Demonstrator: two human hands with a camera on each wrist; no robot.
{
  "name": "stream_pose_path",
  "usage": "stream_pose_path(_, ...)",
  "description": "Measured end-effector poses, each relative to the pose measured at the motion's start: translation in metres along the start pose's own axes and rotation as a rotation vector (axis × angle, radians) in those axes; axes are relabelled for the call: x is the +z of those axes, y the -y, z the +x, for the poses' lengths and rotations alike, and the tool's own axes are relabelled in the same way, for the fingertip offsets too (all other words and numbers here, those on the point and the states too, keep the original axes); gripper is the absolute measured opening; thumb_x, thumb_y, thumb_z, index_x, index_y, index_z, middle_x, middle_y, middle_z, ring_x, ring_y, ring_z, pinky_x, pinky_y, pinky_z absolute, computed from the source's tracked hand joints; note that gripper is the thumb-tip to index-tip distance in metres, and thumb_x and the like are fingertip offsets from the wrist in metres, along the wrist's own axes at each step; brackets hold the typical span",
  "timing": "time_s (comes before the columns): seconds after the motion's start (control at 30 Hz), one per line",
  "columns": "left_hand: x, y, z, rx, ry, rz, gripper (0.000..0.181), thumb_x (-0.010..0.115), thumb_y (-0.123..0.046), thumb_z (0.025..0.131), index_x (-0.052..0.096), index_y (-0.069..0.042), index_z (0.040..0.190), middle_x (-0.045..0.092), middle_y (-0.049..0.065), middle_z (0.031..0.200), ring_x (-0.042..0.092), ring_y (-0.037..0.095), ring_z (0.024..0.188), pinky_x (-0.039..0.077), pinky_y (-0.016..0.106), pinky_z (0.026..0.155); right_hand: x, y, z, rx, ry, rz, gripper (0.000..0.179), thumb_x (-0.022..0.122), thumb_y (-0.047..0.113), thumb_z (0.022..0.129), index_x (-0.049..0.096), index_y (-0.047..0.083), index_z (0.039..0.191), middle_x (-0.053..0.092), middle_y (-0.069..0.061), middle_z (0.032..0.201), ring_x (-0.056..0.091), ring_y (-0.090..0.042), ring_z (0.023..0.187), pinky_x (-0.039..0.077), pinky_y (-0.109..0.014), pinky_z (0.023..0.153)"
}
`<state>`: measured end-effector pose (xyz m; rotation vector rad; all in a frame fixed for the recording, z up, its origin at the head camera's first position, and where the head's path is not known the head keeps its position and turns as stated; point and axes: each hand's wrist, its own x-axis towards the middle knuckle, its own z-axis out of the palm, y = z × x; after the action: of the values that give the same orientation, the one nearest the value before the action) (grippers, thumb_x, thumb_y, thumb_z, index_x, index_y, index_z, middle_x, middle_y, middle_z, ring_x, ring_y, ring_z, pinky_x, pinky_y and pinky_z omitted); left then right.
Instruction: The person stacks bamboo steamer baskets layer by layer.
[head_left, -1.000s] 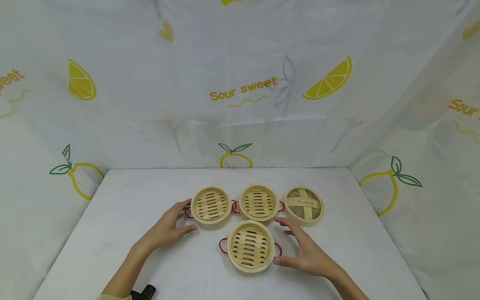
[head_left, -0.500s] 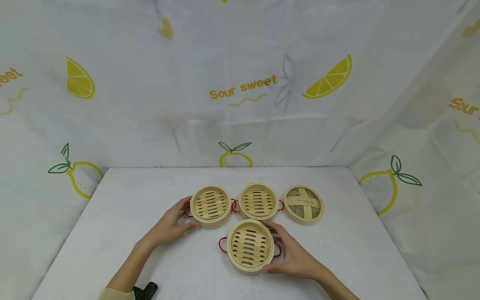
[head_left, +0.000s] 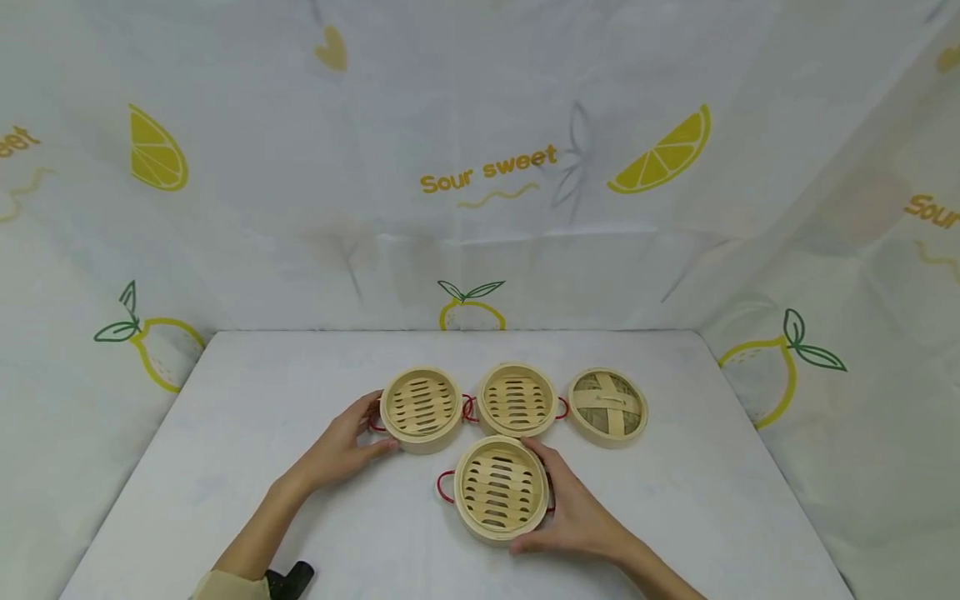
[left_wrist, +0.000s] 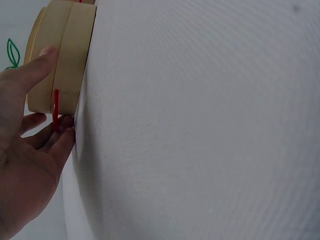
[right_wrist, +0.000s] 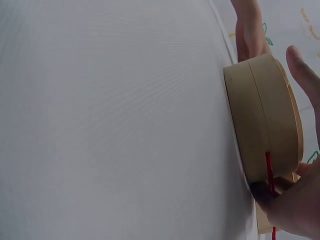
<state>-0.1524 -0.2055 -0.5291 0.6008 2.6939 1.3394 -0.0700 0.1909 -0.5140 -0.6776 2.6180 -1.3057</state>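
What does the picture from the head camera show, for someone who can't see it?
A person's right hand grips the nearest bamboo steamer basket on a white table, while the left hand holds the far left basket. Behind them sit a middle basket and a woven lid, with a lemon-print cloth all around.

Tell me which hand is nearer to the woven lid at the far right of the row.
Right. The right hand grips the front steamer basket, just short of the lid; the left hand holds the leftmost basket, two baskets away.
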Motion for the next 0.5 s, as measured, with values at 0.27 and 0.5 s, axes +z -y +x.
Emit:
stream_pose_path(0.27,0.000,0.001,0.000,0.001,0.009,-0.003,0.086,0.086,-0.030,0.095,0.040,0.001,0.162,0.055,0.024,0.160,0.055,0.043,0.148,0.051,0.055,0.119,0.009,0.008,0.002,0.043,-0.053,-0.074,0.144,0.108,0.050,0.056,0.027,0.008,0.168,0.051,-0.007,0.161,0.052,-0.024,0.148,0.049,-0.040,0.125)
stream_pose_path(0.5,0.000,0.001,0.000,-0.012,0.007,-0.005,0.087,0.086,-0.030,0.095,0.040,0.002,0.162,0.055,0.024,0.159,0.056,0.043,0.148,0.052,0.055,0.118,0.014,0.011,0.005,0.082,-0.066,-0.078,0.147,0.110,0.050,0.052,0.028,0.006,0.166,0.051,-0.009,0.157,0.050,-0.026,0.147,0.049,-0.044,0.125)
